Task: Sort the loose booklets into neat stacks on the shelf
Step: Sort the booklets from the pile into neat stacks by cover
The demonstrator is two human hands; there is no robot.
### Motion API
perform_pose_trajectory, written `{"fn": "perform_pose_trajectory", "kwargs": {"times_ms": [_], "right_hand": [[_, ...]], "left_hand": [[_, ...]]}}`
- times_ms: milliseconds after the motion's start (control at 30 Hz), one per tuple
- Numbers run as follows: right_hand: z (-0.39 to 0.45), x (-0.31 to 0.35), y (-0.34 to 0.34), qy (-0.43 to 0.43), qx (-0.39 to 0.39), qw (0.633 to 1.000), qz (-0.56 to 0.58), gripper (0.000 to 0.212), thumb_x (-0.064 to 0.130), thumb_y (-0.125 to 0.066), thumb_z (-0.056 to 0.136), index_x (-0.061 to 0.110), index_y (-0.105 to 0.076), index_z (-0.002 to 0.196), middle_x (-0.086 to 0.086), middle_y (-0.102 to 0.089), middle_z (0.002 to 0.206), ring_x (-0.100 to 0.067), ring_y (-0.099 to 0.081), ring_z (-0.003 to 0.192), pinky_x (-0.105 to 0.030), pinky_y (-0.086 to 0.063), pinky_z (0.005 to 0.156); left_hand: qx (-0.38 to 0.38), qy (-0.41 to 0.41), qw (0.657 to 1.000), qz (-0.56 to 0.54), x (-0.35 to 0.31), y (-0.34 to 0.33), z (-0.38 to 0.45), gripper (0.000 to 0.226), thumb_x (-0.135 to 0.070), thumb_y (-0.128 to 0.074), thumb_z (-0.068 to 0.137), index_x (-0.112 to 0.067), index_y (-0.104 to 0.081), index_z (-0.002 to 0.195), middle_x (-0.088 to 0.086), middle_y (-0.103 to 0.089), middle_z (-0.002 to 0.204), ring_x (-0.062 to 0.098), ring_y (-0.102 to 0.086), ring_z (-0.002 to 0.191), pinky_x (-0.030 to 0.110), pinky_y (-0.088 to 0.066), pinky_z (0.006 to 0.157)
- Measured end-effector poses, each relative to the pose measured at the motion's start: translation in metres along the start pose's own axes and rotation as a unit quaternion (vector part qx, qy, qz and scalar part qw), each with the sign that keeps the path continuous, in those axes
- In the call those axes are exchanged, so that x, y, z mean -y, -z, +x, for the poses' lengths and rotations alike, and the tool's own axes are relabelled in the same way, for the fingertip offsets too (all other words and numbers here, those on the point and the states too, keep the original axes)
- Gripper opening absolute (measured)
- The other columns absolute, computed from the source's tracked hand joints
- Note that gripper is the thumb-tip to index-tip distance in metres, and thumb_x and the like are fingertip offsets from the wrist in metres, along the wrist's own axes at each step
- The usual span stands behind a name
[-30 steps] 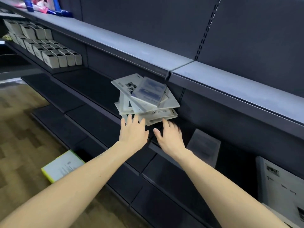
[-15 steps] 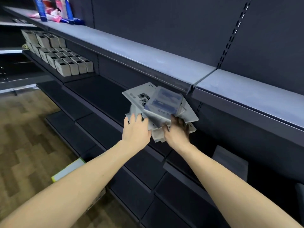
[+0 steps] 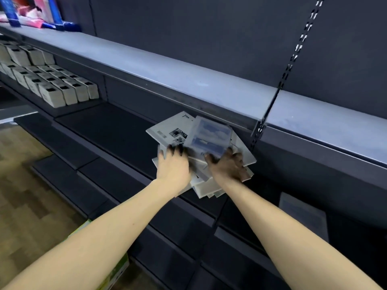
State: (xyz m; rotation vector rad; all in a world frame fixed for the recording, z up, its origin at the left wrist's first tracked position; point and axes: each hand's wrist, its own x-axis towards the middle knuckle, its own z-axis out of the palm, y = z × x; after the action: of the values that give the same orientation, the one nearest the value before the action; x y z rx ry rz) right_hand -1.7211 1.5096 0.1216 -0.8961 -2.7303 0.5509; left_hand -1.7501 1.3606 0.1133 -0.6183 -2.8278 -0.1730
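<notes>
- Centre frame: your left hand and right hand grip a messy booklet pile from both sides.
- Upper left: white boxes on dark shelf.

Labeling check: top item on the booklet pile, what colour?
Pale blue and white top item, blurred; head view.

Two bare forearms enter from the lower edge, each without sleeve, watch, bracelet or glove. The left hand and right hand carry no rings that can be made out; their fingertips are blurred and fall in shadow.
</notes>
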Motion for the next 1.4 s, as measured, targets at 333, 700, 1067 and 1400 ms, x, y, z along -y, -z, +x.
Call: {"fn": "perform_pose_trajectory", "kwargs": {"times_ms": [333, 700, 1067, 1400], "right_hand": [[-0.013, 0.023, 0.01, -0.191, 0.014, 0.97, 0.151, 0.08, 0.055, -0.076, 0.079, 0.011, -0.045, 0.137, -0.014, -0.05, 0.138, -0.033, -0.053, 0.124, -0.038, -0.05, 0.093], [-0.065, 0.026, -0.012, -0.237, 0.002, 0.901, 0.364, 0.037, 0.022, -0.058, 0.091, 0.0, -0.049, 0.119, -0.016, -0.067, 0.099, -0.021, -0.068, 0.056, -0.026, -0.05, 0.044], [-0.081, 0.016, -0.005, -0.239, -0.004, 0.911, 0.337, 0.027, 0.03, -0.053, 0.097, 0.006, -0.051, 0.11, -0.009, -0.064, 0.087, -0.017, -0.06, 0.051, -0.024, -0.045, 0.042], [-0.08, -0.017, 0.003, -0.228, -0.073, 0.921, 0.307, 0.016, 0.018, -0.044, 0.101, 0.014, -0.049, 0.115, -0.013, -0.063, 0.102, -0.029, -0.062, 0.074, -0.026, -0.048, 0.045]], "left_hand": [[0.023, -0.115, 0.993, -0.027, 0.034, 0.007, 0.017, 0.056, -0.025, -0.048, 0.091, -0.012, -0.036, 0.145, 0.015, -0.042, 0.145, 0.036, -0.037, 0.134, 0.055, -0.02, 0.113], [0.006, -0.154, 0.987, -0.051, 0.055, -0.003, 0.017, 0.049, -0.027, -0.045, 0.093, -0.005, -0.043, 0.136, 0.016, -0.05, 0.135, 0.032, -0.046, 0.123, 0.045, -0.037, 0.105], [0.062, -0.144, 0.972, -0.172, 0.038, 0.003, 0.011, 0.038, -0.044, -0.044, 0.097, -0.011, -0.052, 0.114, 0.013, -0.062, 0.107, 0.034, -0.062, 0.095, 0.036, -0.045, 0.073], [0.09, -0.173, 0.959, -0.206, 0.017, 0.004, -0.004, 0.035, -0.043, -0.037, 0.102, -0.01, -0.046, 0.107, 0.012, -0.065, 0.096, 0.035, -0.063, 0.089, 0.036, -0.043, 0.068]]}}
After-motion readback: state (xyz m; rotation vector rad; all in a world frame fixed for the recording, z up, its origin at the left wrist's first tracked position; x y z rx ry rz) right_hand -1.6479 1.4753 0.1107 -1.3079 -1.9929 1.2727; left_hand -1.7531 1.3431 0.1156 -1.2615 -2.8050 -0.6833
